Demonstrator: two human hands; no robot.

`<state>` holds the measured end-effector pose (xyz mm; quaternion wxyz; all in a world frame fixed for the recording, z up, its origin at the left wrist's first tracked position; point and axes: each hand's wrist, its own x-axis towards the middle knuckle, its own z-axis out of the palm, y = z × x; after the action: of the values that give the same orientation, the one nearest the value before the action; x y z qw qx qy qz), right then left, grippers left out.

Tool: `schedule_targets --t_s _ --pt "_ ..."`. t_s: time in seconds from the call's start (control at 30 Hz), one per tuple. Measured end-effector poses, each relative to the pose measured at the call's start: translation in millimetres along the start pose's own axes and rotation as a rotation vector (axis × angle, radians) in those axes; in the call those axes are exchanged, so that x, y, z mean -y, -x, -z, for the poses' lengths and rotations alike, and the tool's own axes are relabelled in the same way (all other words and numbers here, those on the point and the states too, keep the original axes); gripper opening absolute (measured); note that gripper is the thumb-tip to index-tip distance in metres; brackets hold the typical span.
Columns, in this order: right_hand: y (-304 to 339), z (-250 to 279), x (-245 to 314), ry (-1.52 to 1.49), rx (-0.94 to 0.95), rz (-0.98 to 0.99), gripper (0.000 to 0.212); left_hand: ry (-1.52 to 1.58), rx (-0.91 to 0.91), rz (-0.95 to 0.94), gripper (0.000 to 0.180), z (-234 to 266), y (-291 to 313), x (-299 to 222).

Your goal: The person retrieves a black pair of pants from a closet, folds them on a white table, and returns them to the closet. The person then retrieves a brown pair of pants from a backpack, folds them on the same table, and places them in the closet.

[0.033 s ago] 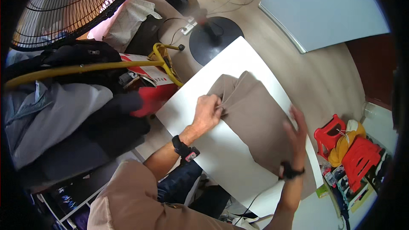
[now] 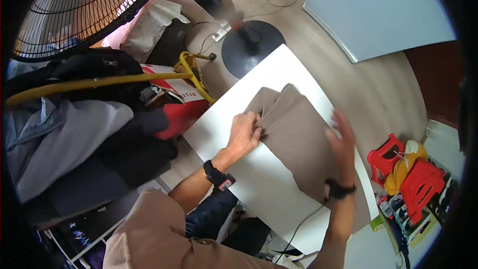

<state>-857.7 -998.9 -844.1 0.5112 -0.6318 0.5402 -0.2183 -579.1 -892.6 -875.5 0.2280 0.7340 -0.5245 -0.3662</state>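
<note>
A brown piece of cloth, perhaps a garment (image 2: 303, 142), lies partly folded on the white table (image 2: 239, 177). Its far left part is bunched into creases. My left hand (image 2: 244, 132) grips the cloth at its left edge, thumb and fingers pressed together. Over the cloth's right side is my right hand (image 2: 342, 137), with its fingers apart and slightly blurred; nothing is in it. Whether its palm touches the cloth, I cannot tell. Each wrist wears a black band. Part of the cloth runs under my right forearm toward the table's near right corner.
A fan (image 2: 84, 10) stands at the far left, its round base (image 2: 251, 45) behind the table. Clothes (image 2: 74, 134) and a yellow bar (image 2: 99, 80) are on the left. Red plastic stools (image 2: 423, 189) sit at the right. A cable (image 2: 298, 226) hangs over the near edge.
My right hand has shifted slightly away from me over the cloth. My left hand keeps its grip at about the same spot.
</note>
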Motion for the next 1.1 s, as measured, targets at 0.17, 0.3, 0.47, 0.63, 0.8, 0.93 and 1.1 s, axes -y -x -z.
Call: schedule_targets --t_s 0.17,0.3,0.47,0.63,0.8,0.93,1.1 --pt "-106 -70 3 -0.140 0.228 -0.153 0.062 -0.050 -0.098 -0.133 0.066 2 -15 -2" --pt "-119 -83 12 0.296 0.235 -0.209 0.043 -0.073 -0.083 -0.159 0.070 3 -19 4" --pt "-88 -82 -3 0.244 -0.011 0.323 0.020 -0.183 -0.176 -0.276 0.077 7 -24 -6" --pt "-25 -62 57 -0.259 0.256 0.116 0.019 0.027 -0.015 -0.369 0.070 21 -23 -13" --pt "-6 -60 71 -0.306 0.384 0.176 0.018 0.190 0.341 -0.391 0.031 32 -16 -9" --pt "-37 -67 70 -0.190 0.424 0.141 0.020 0.299 0.300 -0.211 0.024 35 -2 24" --pt "-105 -117 -17 -0.197 0.258 -0.024 0.022 0.118 0.325 -0.218 0.021 31 -23 37"
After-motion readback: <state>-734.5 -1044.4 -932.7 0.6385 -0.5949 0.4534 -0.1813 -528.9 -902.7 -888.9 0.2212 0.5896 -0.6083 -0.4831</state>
